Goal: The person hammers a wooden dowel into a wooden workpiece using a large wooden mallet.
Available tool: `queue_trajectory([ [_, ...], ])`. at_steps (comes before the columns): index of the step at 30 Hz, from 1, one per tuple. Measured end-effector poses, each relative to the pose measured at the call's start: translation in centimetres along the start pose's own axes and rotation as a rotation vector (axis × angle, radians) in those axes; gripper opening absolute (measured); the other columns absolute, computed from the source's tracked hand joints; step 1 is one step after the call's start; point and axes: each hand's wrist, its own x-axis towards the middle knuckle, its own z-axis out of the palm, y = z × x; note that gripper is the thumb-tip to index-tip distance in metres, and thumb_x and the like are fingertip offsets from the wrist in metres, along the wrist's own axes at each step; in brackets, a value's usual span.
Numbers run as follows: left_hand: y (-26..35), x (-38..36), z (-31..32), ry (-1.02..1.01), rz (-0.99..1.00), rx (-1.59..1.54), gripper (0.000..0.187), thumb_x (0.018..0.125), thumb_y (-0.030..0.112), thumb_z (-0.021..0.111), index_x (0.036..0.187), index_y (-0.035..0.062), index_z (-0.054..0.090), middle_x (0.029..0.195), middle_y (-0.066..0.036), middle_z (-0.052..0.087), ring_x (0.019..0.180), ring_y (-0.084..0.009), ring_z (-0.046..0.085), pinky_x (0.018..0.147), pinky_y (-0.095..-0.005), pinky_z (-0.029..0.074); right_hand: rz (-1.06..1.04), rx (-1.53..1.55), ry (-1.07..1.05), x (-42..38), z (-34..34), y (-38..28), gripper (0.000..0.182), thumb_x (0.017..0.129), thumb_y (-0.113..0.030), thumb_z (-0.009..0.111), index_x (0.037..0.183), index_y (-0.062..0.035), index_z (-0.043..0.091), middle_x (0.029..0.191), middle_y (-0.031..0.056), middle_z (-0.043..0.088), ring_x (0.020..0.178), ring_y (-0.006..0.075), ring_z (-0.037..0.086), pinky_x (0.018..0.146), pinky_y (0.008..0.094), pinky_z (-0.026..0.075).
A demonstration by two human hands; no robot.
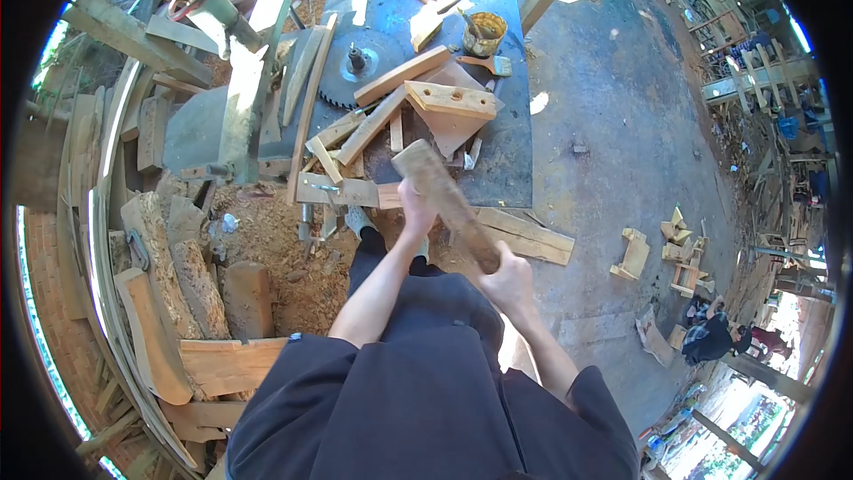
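Note:
A thick wooden board (447,203) slants in front of my body, its far end over the near edge of the metal table. My left hand (416,207) is closed on its left side near the far end. At the near end, my right hand (509,283) is wrapped round the wood. Beyond the board, a wooden block with holes (451,100) lies on other cut pieces on the blue-grey table (499,156). Another wooden plank (526,236) lies below the table edge, to the right of the held board.
A toothed circular saw blade (336,93) shows at the table's left. A stained can (484,34) and a paintbrush (496,65) stand and lie farther back. Thick timber offcuts (249,298) crowd the left side. Small wooden pieces (633,254) lie on the floor at right.

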Motion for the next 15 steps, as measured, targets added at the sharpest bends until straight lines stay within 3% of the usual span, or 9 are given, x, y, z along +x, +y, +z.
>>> queue_trajectory([
  [3, 3.4, 1.3, 1.0, 0.069, 0.206, 0.158, 0.021, 0.095, 0.002, 0.075, 0.090, 0.0053, 0.055, 0.070, -0.005, 0.055, 0.066, -0.0174, 0.056, 0.066, -0.0338, 0.048, -0.051, 0.191, 0.140, -0.4, -3.4, -3.5, 0.030, 0.082, -0.019, 0.087, 0.098, -0.0035, 0.067, 0.082, 0.0202, 0.076, 0.079, 0.0374, 0.079, 0.070, 0.0429, 0.060],
  [5, 1.4, 0.6, 0.9, 0.007, 0.153, 0.190, 0.021, 0.096, 0.002, 0.075, 0.090, 0.0055, 0.055, 0.071, -0.006, 0.055, 0.067, -0.0175, 0.055, 0.065, -0.0337, 0.048, -0.115, 0.221, 0.198, -1.1, -4.3, -4.3, 0.030, 0.081, -0.018, 0.088, 0.097, -0.0040, 0.067, 0.080, 0.0189, 0.076, 0.076, 0.0372, 0.079, 0.068, 0.0418, 0.060],
  [7, 1.4, 0.2, 1.6, 0.110, 0.181, 0.316, 0.023, 0.096, 0.002, 0.075, 0.089, 0.0053, 0.053, 0.073, -0.007, 0.056, 0.067, -0.0183, 0.056, 0.065, -0.0331, 0.048, -0.397, 0.354, 0.333, -1.9, -2.7, -2.9, 0.030, 0.080, -0.016, 0.089, 0.097, -0.0040, 0.066, 0.079, 0.0187, 0.075, 0.074, 0.0377, 0.078, 0.065, 0.0407, 0.060],
  [8, 3.8, -0.4, 1.5, 0.068, 0.063, 0.485, 0.017, 0.094, 0.001, 0.076, 0.092, 0.0039, 0.059, 0.078, -0.011, 0.062, 0.071, -0.0222, 0.063, 0.069, -0.0353, 0.051, -0.293, 0.266, 0.281, -2.0, -1.0, -1.2, 0.032, 0.080, -0.019, 0.088, 0.098, -0.0039, 0.067, 0.077, 0.0192, 0.074, 0.075, 0.0390, 0.077, 0.066, 0.0427, 0.060],
  [9, 2.5, -0.5, 1.5, 0.067, 0.066, 0.478, 0.017, 0.094, 0.001, 0.076, 0.092, 0.0039, 0.059, 0.078, -0.011, 0.062, 0.071, -0.0222, 0.063, 0.069, -0.0353, 0.051, -0.295, 0.261, 0.286, -1.4, -0.4, -0.3, 0.032, 0.080, -0.019, 0.088, 0.098, -0.0039, 0.067, 0.077, 0.0192, 0.074, 0.075, 0.0390, 0.077, 0.066, 0.0427, 0.060],
  [11, -2.8, -1.0, 0.4, -0.181, -0.031, 0.190, 0.018, 0.108, 0.022, 0.071, 0.105, 0.0053, 0.067, 0.096, -0.002, 0.072, 0.089, -0.0136, 0.067, 0.076, -0.0345, 0.051, 0.010, 0.057, 0.023, -0.6, 0.4, 0.4, 0.034, 0.081, -0.024, 0.087, 0.100, -0.0046, 0.067, 0.078, 0.0203, 0.073, 0.077, 0.0400, 0.077, 0.068, 0.0452, 0.060],
  [12, -4.0, -0.9, 0.3, -0.293, -0.035, 0.361, 0.031, 0.109, 0.025, 0.069, 0.132, 0.0050, 0.062, 0.125, -0.006, 0.069, 0.114, -0.0150, 0.065, 0.097, -0.0354, 0.051, -0.020, 0.025, 0.029, -0.5, -0.3, 0.3, 0.036, 0.082, -0.027, 0.087, 0.102, -0.0048, 0.068, 0.080, 0.0213, 0.074, 0.079, 0.0403, 0.077, 0.070, 0.0466, 0.060],
  [13, -4.0, 0.2, 1.3, -0.271, -0.025, 0.357, 0.031, 0.109, 0.025, 0.069, 0.132, 0.0050, 0.062, 0.125, -0.006, 0.069, 0.114, -0.0150, 0.065, 0.097, -0.0354, 0.051, -0.043, 0.018, 0.026, 0.3, -1.8, -1.1, 0.036, 0.082, -0.027, 0.087, 0.102, -0.0048, 0.068, 0.080, 0.0213, 0.074, 0.079, 0.0403, 0.077, 0.070, 0.0466, 0.060],
  [15, -3.2, -1.4, 1.4, -0.107, 0.184, 0.133, 0.017, 0.088, 0.000, 0.076, 0.105, -0.0003, 0.073, 0.094, -0.019, 0.074, 0.089, -0.0419, 0.072, 0.078, -0.0449, 0.057, -0.055, 0.162, 0.116, -1.8, -3.7, -4.3, 0.035, 0.082, -0.026, 0.086, 0.104, -0.0051, 0.069, 0.082, 0.0224, 0.075, 0.081, 0.0405, 0.078, 0.071, 0.0460, 0.061],
])
